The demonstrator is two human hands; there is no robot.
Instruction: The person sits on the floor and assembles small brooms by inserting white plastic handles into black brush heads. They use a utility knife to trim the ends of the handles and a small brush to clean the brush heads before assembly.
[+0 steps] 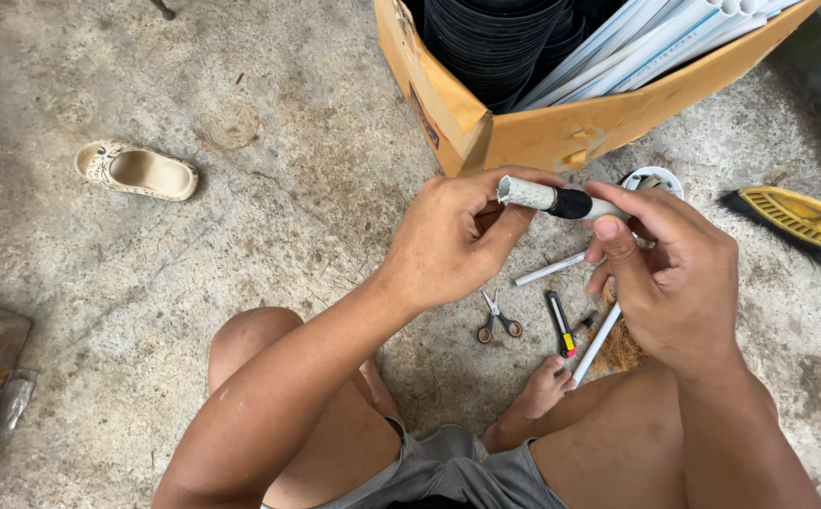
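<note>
A short, chalky white pipe (528, 193) with a matte black band is pinched between both hands. Its ragged end is closed on by the left hand (453, 240), the other by the right hand (669, 273). Small scissors (498, 319) lie on rough concrete floor (269, 170) at 6 o'clock.

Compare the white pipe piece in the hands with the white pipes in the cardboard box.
The pipe piece is short; the boxed pipes are long and stick out of the cardboard box. The piece has a black band around its middle; the boxed ones show none. The piece is held level by the left hand and right hand; the boxed ones lie slanted. Both are white tubes.
</note>
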